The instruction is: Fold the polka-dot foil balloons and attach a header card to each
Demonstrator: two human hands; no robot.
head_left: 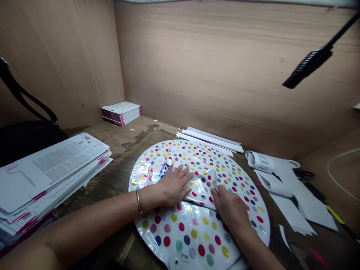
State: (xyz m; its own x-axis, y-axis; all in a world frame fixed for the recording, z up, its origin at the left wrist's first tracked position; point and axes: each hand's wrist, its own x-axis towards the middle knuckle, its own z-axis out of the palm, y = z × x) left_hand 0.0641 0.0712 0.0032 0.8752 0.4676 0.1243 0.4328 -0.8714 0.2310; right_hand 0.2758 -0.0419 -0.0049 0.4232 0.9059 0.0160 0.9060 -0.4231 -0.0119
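A round, glossy white plastic piece with multicoloured polka dots point(197, 240) lies flat on the table, a folded layer across its middle. It looks like a deflated inflatable, though its exact kind is hard to tell. My left hand point(176, 185) presses on it with the palm down and fingers stretched out. With fingers closed, my right hand point(229, 204) grips the edge of the folded layer. A small blue-and-white patterned bit point(163, 170) shows just beyond my left hand.
Printed flat cartons point(56, 165) are stacked on the left, and a smaller stack point(122, 112) stands in the back corner. White strips point(212, 138) lie behind the plastic. Curled label sheets point(292, 195) and black-handled scissors point(305, 174) are on the right. A black device point(309, 67) hangs overhead.
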